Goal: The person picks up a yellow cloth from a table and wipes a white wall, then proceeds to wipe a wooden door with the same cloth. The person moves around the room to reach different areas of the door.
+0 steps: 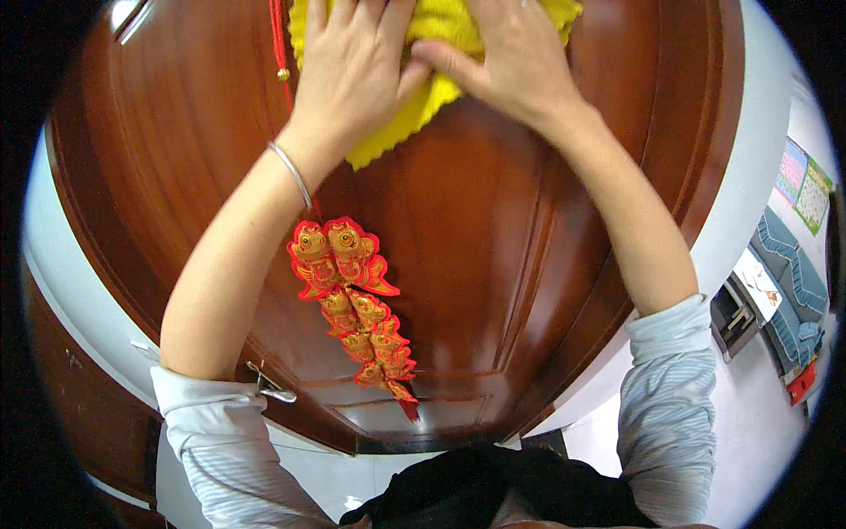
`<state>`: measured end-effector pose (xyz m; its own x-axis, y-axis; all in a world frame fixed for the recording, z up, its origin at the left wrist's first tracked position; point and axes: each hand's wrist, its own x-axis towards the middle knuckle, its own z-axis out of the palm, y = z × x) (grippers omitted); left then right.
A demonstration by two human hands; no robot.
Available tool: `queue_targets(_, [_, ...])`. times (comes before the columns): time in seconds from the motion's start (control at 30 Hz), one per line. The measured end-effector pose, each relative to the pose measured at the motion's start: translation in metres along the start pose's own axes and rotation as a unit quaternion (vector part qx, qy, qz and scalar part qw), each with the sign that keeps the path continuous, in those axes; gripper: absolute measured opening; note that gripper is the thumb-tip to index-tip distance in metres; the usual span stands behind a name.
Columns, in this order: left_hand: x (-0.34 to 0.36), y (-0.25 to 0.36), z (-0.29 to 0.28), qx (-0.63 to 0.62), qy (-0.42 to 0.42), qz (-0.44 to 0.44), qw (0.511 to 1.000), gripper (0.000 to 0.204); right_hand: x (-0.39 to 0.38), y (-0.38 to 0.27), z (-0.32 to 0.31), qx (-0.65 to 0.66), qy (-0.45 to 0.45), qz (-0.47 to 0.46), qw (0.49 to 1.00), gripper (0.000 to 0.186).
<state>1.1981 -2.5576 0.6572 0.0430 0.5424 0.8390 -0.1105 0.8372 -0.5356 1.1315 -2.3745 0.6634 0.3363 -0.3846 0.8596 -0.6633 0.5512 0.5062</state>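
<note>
Where 2 hands [352, 70] [522, 70] rest, cloth [439, 25] lies beneath.

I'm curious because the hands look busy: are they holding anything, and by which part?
The left hand and right hand lie on the yellow cloth, above its lower corner. Most fingertips are out of view, so gripping can't be told.

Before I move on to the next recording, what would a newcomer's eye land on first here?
Probably the bright yellow cloth at the top, under the left hand and right hand against a glossy reddish-brown wooden door. Next comes the red-and-gold fish-shaped hanging ornament, below the cloth and left of centre, then the thin silver-coloured bangle on the left wrist.
</note>
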Motion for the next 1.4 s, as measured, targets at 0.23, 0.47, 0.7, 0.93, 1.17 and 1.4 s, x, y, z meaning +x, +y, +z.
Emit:
queue_targets(0.23, [-0.046, 0.028, -0.008, -0.108, -0.09, 0.005, 0.99, 0.086, -0.066, -0.035, -0.001, 0.045, -0.006, 0.026, 0.999, 0.074])
queue_targets(0.47, [0.023, -0.012, 0.008, -0.053, -0.013, -0.038, 0.998, 0.075, 0.026, 0.024, 0.006, 0.018, 0.042, 0.004, 0.999, 0.065])
queue_targets(0.7, [0.095, -0.043, 0.04, 0.005, 0.099, -0.058, 0.993, 0.073, 0.103, 0.069, -0.007, -0.024, 0.073, -0.011, 0.997, 0.07])
queue_targets(0.93, [0.043, -0.004, 0.024, -0.005, 0.04, -0.001, 0.999, 0.074, 0.022, 0.04, -0.004, 0.008, 0.105, -0.012, 0.994, 0.067])
queue_targets(1.17, [-0.008, 0.055, 0.007, -0.069, -0.065, -0.036, 0.995, 0.077, -0.058, -0.005, -0.015, 0.037, 0.053, 0.06, 0.996, 0.064])
queue_targets(1.4, [-0.079, 0.129, -0.007, -0.122, -0.096, -0.139, 0.978, 0.078, -0.134, -0.052, -0.025, 0.091, -0.013, 0.099, 0.991, 0.063])
